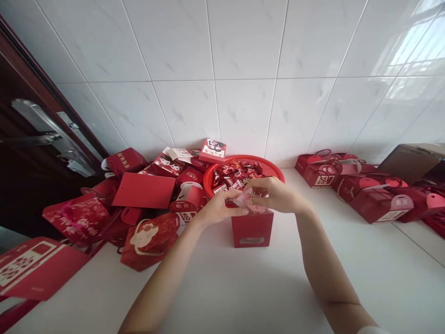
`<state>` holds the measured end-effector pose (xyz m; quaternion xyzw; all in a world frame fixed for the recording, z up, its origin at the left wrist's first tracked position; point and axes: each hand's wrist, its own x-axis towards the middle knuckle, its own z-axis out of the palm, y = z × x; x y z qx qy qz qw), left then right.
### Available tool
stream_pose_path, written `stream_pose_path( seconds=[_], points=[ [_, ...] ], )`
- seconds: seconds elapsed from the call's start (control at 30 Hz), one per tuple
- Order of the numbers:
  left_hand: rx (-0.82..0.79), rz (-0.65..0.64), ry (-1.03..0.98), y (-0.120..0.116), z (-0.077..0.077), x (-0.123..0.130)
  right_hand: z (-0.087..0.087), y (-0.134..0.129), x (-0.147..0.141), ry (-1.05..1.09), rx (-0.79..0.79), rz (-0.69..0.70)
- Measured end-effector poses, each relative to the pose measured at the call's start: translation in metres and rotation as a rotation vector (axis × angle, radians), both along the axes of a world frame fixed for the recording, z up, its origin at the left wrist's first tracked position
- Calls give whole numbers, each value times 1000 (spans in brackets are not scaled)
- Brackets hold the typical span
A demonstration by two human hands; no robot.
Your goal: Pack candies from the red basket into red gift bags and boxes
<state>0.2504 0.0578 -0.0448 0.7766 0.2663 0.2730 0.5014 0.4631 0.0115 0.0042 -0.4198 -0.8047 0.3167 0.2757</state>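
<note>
Above an upright red gift box (253,229) with a small oval window, my two hands meet. My left hand (222,205) comes in from the left, with thumb and fingers closed around the near side of a small pale pink, shiny packet (243,198). From the other side, my right hand (271,191) pinches the same packet. Fingers cover much of it, so its exact kind is unclear. More pinkish contents show at the box's open top. Just behind stands a red plastic basket (278,172) filled with red-wrapped candies (238,176).
Many red gift boxes are heaped on the left, including a patterned one with a rope handle (150,241). Several closed red boxes (373,204) stand on the right near a brown box (410,162). Behind the white tabletop (243,292) rises a tiled wall (243,106); a door handle (38,139) is left.
</note>
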Motion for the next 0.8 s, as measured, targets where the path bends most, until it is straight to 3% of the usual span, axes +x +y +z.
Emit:
stream_pose_path(
  seconds=[0.27,0.43,0.63,0.8],
  points=[
    [-30,-12,-21,0,0,1,-3,4,0,67,-128,14],
    [1,-20,-37,-1,1,2,0,3,-3,382,-71,-131],
    [79,106,-131,-11,0,11,-2,5,-12,623,-23,-367],
    [153,235,-241,-18,6,12,-2,5,-17,705,-52,-319]
  ],
)
